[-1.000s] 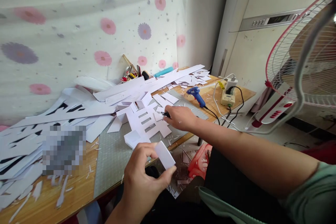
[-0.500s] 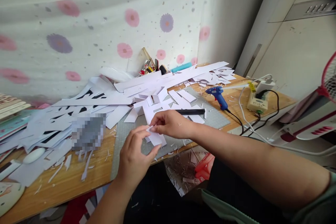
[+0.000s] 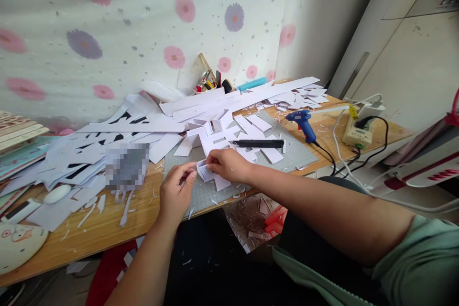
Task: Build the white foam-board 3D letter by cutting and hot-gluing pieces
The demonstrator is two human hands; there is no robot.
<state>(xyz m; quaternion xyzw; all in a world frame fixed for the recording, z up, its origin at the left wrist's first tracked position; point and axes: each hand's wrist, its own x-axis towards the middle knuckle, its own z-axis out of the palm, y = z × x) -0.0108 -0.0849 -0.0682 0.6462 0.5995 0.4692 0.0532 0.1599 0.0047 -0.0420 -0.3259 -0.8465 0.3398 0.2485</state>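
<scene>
My right hand [image 3: 226, 164] pinches a small folded white paper piece [image 3: 203, 172] over the front of the grey cutting mat [image 3: 211, 196]. Just left of that piece is my left hand [image 3: 178, 187], its thumb and forefinger apart, with nothing seen between them. A larger white paper shape with folded tabs and a slot [image 3: 210, 142] lies beyond my hands. The black cutter [image 3: 258, 143] rests on white strips to the right of it. My right fingers partly cover the small piece.
A blue glue gun [image 3: 304, 125] stands at the right by a power strip [image 3: 357, 131] with cables. Cut paper sheets [image 3: 96, 146] cover the left and back. A white oval object [image 3: 57, 194] lies at the left.
My left hand has come away from the paper and moved slightly left. The small piece now shows raised, folded sides in my right fingers. The view has shifted a little.
</scene>
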